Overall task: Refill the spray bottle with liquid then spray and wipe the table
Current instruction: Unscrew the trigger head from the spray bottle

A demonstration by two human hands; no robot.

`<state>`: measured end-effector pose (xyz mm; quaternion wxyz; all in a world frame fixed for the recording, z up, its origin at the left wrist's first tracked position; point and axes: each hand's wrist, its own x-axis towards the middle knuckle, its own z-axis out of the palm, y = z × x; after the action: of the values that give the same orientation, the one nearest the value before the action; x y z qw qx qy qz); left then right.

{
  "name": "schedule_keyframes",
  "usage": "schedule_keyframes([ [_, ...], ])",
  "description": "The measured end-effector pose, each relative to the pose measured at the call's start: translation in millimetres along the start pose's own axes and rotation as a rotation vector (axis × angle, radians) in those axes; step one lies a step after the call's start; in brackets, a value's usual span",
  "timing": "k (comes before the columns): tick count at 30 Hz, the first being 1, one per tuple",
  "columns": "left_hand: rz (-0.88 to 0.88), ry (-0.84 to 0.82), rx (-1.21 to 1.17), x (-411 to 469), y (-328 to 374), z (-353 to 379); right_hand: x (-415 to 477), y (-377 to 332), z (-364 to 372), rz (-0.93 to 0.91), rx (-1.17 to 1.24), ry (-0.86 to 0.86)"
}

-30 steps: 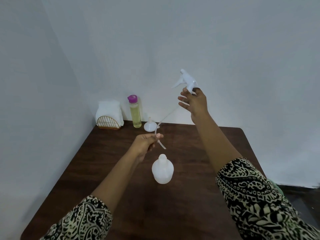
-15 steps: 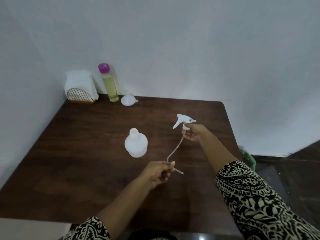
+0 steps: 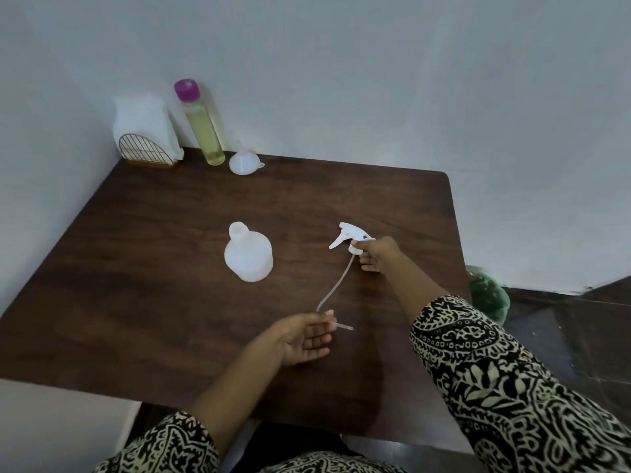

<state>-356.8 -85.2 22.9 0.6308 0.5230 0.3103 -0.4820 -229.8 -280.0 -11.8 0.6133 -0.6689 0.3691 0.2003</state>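
Observation:
A white spray bottle body (image 3: 248,256) stands uncapped in the middle of the dark wooden table (image 3: 170,233). To its right, my right hand (image 3: 375,256) grips the white trigger spray head (image 3: 348,237) just above the tabletop. Its clear dip tube (image 3: 333,290) curves down toward me. My left hand (image 3: 302,339) pinches the tube near its lower end, palm up, fingers loosely spread. A tall bottle of yellow liquid (image 3: 203,126) with a purple cap and a white funnel (image 3: 243,162) stand at the back left.
A wire holder with white napkins (image 3: 145,134) sits in the back left corner against the wall. A green bag (image 3: 488,295) lies on the floor past the table's right edge. White walls close in behind and to the left.
My right hand has brought the spray head down from high in the air to the table, right of the bottle. My left hand followed with the tube end toward me.

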Motion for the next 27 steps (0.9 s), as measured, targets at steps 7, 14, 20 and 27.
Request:
schedule_keyframes([
  [7,0.002,-0.017,-0.049,2.0,-3.3,3.9,2.7,-2.4,2.2,-0.033,-0.108,0.011],
  [14,0.006,-0.02,-0.06,3.6,-6.0,0.0,-0.9,0.1,-0.7,-0.053,-0.12,-0.01],
  [20,0.022,-0.01,-0.082,3.0,-8.0,-1.3,-10.2,2.9,-3.8,-0.086,-0.156,-0.032],
  [27,0.262,0.43,0.25,-10.6,-2.8,-27.2,-34.3,-11.4,-10.3,-0.309,-0.659,0.323],
])
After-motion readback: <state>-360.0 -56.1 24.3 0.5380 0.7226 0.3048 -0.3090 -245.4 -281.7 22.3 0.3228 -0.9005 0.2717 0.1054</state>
